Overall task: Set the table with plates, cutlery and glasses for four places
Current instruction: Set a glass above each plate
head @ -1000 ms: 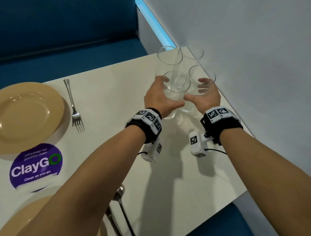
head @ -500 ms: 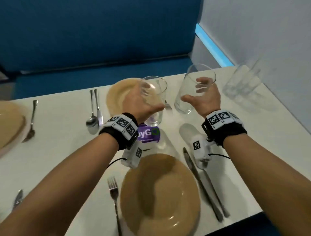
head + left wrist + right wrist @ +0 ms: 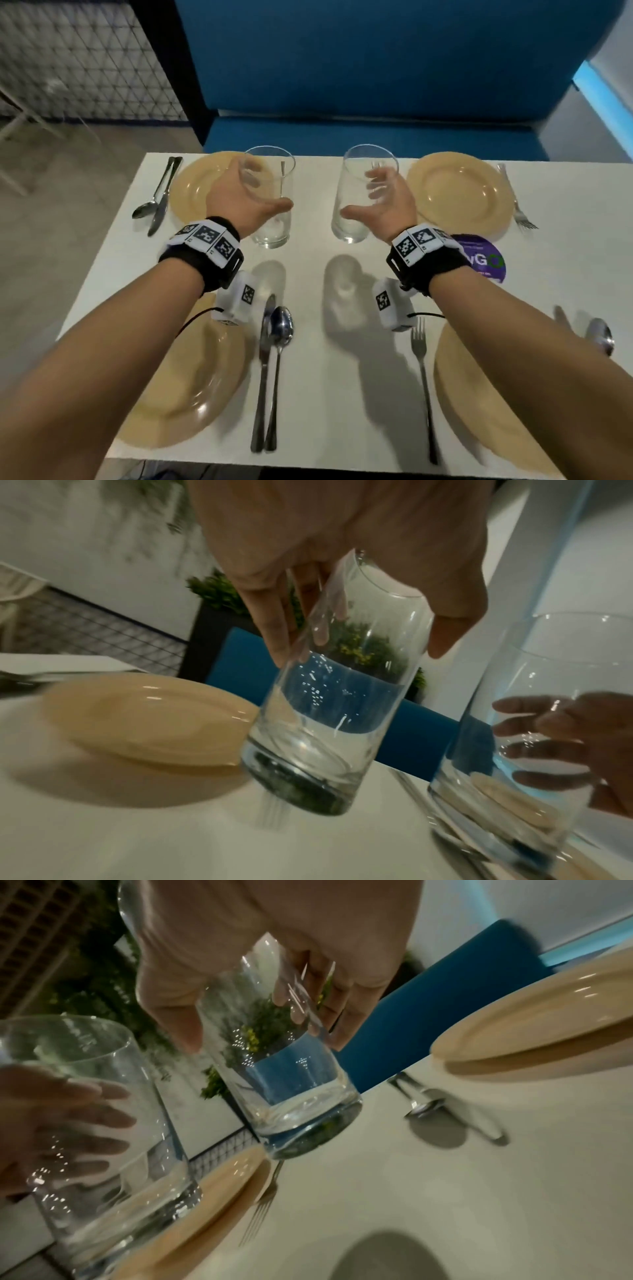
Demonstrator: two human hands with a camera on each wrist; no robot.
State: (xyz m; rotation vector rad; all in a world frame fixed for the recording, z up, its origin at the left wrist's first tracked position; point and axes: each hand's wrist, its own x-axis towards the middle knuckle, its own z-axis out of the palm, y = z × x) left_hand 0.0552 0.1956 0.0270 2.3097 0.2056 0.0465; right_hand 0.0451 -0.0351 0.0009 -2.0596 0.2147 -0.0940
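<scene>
Head view: each hand's grip circles one smooth, clear cylindrical glass.

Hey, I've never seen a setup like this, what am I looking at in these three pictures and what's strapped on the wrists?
No machine here: a person sets a white table with bare hands. The black bands carry small cameras. One picture comes from a camera on the head, looking down; the other two look along each wrist at the fingers.

The left hand grips one clear glass, the right hand another glass. Both glasses seem just above the table, between the two far places.

On the table lie four tan plates, such as the far right plate, with forks, knives and spoons beside them, and a purple sticker.
</scene>
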